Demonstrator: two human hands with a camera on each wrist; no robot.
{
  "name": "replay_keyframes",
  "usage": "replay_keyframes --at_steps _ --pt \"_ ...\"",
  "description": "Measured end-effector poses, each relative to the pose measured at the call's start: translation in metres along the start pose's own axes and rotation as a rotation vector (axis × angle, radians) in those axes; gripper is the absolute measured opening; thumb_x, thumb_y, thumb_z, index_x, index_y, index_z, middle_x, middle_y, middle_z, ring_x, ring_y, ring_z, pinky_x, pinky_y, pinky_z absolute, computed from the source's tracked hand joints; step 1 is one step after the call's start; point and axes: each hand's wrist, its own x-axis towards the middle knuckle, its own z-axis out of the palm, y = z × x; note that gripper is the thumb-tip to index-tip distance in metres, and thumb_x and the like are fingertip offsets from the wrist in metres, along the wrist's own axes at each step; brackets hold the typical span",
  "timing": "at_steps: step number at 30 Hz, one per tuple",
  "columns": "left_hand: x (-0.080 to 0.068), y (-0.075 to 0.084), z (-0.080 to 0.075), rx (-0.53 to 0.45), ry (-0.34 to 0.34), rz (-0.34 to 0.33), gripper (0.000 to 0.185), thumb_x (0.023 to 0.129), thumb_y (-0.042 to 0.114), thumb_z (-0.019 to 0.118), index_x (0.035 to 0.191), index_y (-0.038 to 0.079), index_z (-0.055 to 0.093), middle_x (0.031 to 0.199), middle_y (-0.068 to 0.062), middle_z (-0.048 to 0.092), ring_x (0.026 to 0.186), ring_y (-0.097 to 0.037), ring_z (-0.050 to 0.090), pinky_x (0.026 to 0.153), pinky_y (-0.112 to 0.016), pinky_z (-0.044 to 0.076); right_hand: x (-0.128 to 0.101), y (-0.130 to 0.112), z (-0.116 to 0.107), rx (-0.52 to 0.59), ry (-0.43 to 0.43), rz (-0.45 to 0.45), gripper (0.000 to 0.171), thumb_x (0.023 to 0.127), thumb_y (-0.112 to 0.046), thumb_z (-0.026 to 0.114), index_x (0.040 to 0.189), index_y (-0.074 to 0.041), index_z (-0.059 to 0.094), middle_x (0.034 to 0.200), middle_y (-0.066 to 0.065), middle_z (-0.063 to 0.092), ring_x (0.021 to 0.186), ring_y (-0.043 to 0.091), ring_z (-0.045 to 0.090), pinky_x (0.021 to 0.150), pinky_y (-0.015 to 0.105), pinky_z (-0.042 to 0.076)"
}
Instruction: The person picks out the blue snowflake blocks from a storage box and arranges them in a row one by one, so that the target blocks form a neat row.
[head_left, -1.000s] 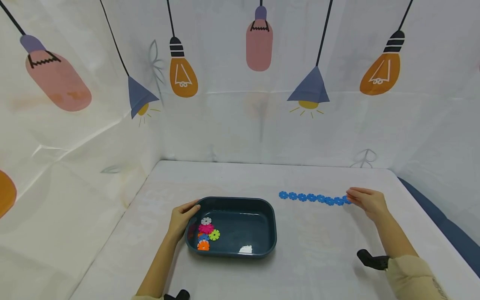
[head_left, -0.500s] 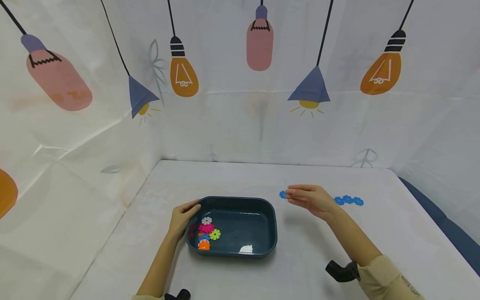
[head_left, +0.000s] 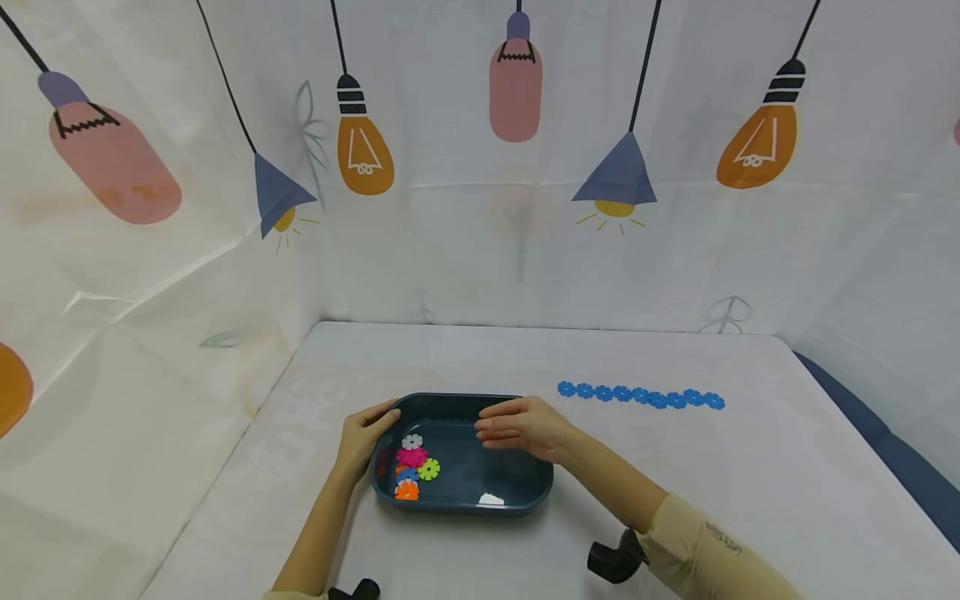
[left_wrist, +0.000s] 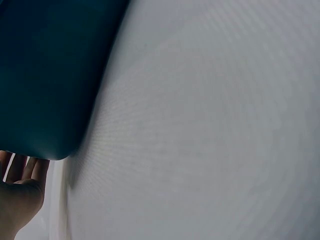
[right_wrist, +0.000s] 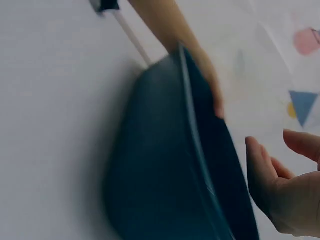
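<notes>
My left hand (head_left: 367, 435) holds the left rim of a dark blue-green tray (head_left: 483, 479), thumb over the edge. In the left wrist view its fingers sit against the tray's end. Over the tray's right half hovers my right hand (head_left: 523, 429), fingers extended and nothing visible in them. Inside, at the left end, lie several flower-shaped plastic discs: white (head_left: 412, 442), pink (head_left: 411, 457), yellow-green (head_left: 429, 469), blue (head_left: 408, 475) and orange (head_left: 407, 491). A row of blue flower-shaped discs (head_left: 641, 395) lies on the table, right of the tray.
The white-covered table (head_left: 645, 475) reaches back to a white curtain (head_left: 450, 250) printed with lamps and bulbs. Black camera mounts (head_left: 617, 558) stick out at both wrists.
My right hand has travelled left from the right end of the blue row, passing above it, to over the tray. The left hand keeps its hold; the discs in the tray look unchanged.
</notes>
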Motion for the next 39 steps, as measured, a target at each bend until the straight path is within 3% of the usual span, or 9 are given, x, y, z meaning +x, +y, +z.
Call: replay_keyframes --at_steps 12,18,23,29,34,39 --pt "0.000 0.000 0.000 -0.007 -0.007 0.007 0.038 0.090 0.014 0.064 0.123 -0.004 0.060 0.125 -0.019 0.059 0.096 0.003 0.059 0.085 -0.014 0.046 0.022 0.026 0.044 0.045 0.094 0.181 0.040 0.089 -0.003 0.061 0.123 0.014 0.052 0.117 0.027 0.060 0.097 0.032 0.065 0.080 0.046 0.054" --pt "0.000 0.000 0.001 -0.006 -0.006 0.011 0.037 0.089 0.013 0.064 0.122 -0.004 0.060 0.125 -0.019 0.059 0.096 0.003 0.059 0.085 -0.014 0.046 0.027 0.037 0.059 0.036 0.144 0.257 0.036 0.085 -0.001 0.065 0.118 0.012 0.057 0.109 0.019 0.065 0.094 0.033 0.065 0.077 0.047 0.054" --pt "-0.001 0.000 0.001 -0.003 -0.011 0.002 0.038 0.090 0.015 0.064 0.123 -0.004 0.060 0.126 -0.018 0.059 0.095 0.004 0.059 0.084 -0.014 0.047 0.030 0.049 0.070 0.017 0.166 0.275 0.030 0.082 0.003 0.066 0.110 0.012 0.062 0.096 0.016 0.068 0.085 0.031 0.068 0.072 0.048 0.055" --pt "-0.007 0.011 0.000 -0.022 -0.029 -0.014 0.037 0.091 0.012 0.061 0.123 -0.007 0.058 0.125 -0.020 0.058 0.093 0.004 0.059 0.083 -0.014 0.048 0.033 0.053 0.086 0.059 0.157 0.271 0.025 0.081 0.007 0.066 0.105 0.014 0.063 0.084 0.014 0.068 0.081 0.032 0.069 0.073 0.043 0.056" --pt "-0.001 -0.001 -0.001 -0.030 -0.024 0.014 0.038 0.090 0.013 0.063 0.122 -0.005 0.059 0.125 -0.018 0.059 0.098 0.001 0.059 0.085 -0.016 0.047 0.042 0.054 0.103 0.163 0.123 0.276 0.022 0.082 0.012 0.061 0.102 0.020 0.059 0.086 0.018 0.063 0.080 0.024 0.064 0.082 0.044 0.053" --pt "0.000 -0.002 -0.001 -0.033 -0.022 0.047 0.039 0.089 0.015 0.064 0.121 -0.006 0.060 0.120 -0.013 0.063 0.099 -0.001 0.060 0.084 -0.017 0.049 0.053 0.053 0.116 0.236 0.112 0.292 0.026 0.082 0.016 0.058 0.106 0.021 0.053 0.092 0.023 0.062 0.088 0.030 0.065 0.085 0.047 0.051"
